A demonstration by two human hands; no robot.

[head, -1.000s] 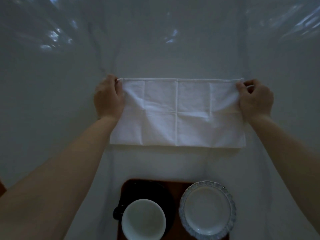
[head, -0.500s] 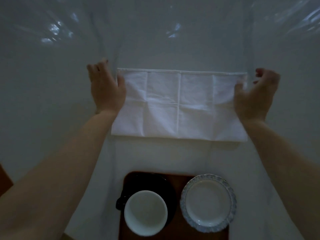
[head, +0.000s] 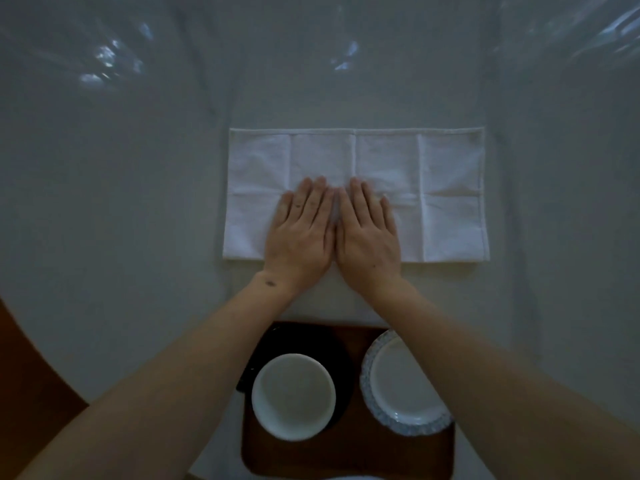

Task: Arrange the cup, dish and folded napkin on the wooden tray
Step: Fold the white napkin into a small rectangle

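Observation:
A white cloth napkin (head: 446,188), folded once into a wide rectangle with crease lines, lies flat on the table beyond the tray. My left hand (head: 299,233) and my right hand (head: 367,233) rest palm down side by side on its middle, fingers straight and together, holding nothing. Nearer to me sits the wooden tray (head: 346,452). On it stand a white cup (head: 293,396) on a black saucer (head: 311,341) at the left and a white dish with a blue patterned rim (head: 398,393) at the right, partly covered by my right forearm.
A pale, wrinkled tablecloth (head: 121,220) covers the table. Shiny plastic sheeting (head: 104,60) lies along the far side. A brown strip of bare table or floor (head: 24,375) shows at the lower left corner.
Both hands let go of the napkin's far corners and came together onto its middle, pressing flat. The napkin now lies fully on the table.

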